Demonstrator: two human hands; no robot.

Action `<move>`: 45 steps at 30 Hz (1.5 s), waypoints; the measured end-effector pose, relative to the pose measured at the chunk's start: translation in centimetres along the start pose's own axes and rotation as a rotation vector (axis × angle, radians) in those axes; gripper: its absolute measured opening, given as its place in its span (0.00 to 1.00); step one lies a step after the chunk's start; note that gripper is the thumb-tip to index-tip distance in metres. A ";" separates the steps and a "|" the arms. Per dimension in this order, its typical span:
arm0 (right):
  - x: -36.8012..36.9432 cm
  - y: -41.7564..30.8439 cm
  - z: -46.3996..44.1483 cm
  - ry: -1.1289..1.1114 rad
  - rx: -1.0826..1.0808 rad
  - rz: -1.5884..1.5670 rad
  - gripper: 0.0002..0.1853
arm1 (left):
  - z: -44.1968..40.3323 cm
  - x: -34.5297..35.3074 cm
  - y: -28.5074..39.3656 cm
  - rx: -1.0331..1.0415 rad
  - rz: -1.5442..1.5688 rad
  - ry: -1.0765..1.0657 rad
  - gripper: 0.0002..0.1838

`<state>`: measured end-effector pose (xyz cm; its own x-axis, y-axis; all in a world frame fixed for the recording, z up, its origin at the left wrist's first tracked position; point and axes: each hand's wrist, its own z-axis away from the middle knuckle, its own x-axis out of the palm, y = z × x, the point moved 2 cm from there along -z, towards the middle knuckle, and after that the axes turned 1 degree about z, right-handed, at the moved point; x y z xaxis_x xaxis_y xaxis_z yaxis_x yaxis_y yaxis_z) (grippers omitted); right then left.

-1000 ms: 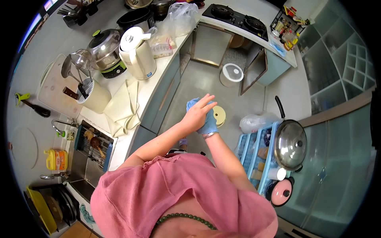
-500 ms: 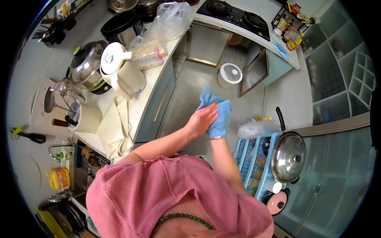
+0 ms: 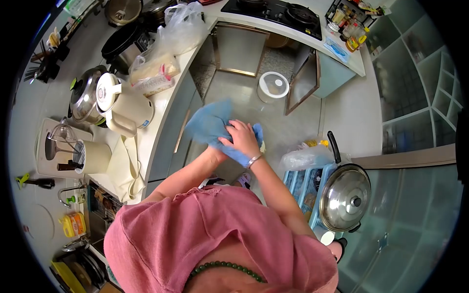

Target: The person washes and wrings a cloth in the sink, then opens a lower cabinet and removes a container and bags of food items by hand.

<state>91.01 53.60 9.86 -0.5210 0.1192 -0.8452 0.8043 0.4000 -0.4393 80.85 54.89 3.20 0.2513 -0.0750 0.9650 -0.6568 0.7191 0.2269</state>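
A blue cloth, smeared by motion at its far end, spreads between and over my hands in front of my body. My right hand closes over the cloth from above, and part of it also shows beside the wrist. My left hand is under the cloth; only its wrist and lower edge show, with the fingers hidden. A bracelet sits on my right wrist. Both hands are above the floor, near the grey-blue cabinet fronts on the left.
On the left counter stand a cream pitcher, a steamer pot and a utensil holder. A lidded white bucket is on the floor beside an open cabinet door. On the right, a large lidded pan rests on a blue rack.
The hands and cloth have moved left and nearer my body. My left hand lay flat on top of the cloth; now it is beneath, and my right hand has come out on top.
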 end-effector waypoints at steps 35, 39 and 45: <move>3.7 18.1 -17.6 -0.071 0.893 -1.980 0.37 | -27.8 6.9 17.3 0.248 -2.466 0.200 0.21; 5.8 19.6 -23.3 0.095 0.910 -2.151 0.34 | -30.6 -2.9 19.3 0.370 -1.975 0.216 0.24; 7.3 21.5 -27.1 0.248 1.008 -2.081 0.25 | -32.9 -2.7 24.1 0.388 -2.192 -0.104 0.23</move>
<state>96.76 87.71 2.44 -0.4788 0.3911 0.7860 -0.8714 -0.3205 -0.3714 87.73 95.19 1.77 0.5485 -0.3623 -0.7536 0.4406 -0.6407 0.6287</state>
